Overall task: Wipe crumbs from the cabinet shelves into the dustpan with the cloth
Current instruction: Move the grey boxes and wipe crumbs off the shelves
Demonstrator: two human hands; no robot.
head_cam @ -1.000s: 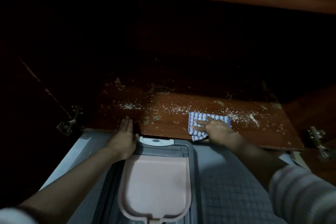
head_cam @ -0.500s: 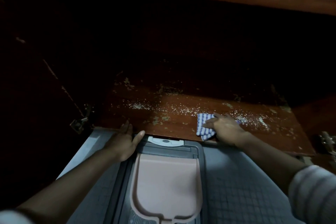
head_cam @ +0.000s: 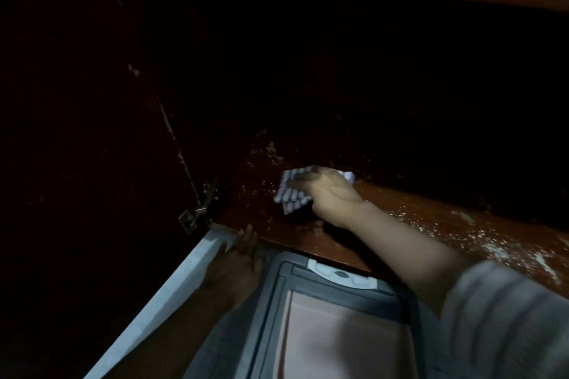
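My right hand (head_cam: 329,194) presses the checked cloth (head_cam: 292,198), fingers (head_cam: 303,177) flat; crumbs (head_cam: 480,234) lie to its right, the pink dustpan (head_cam: 345,344) nearer me.

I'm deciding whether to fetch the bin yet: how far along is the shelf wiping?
Early on. Done: little; the pink dustpan at the front of the shelf looks bare where visible. In hand: the right hand presses the checked cloth on the shelf's left part; the left hand rests flat beside the dustpan. Left: white crumbs scattered over the shelf's right side, a few near the cloth.
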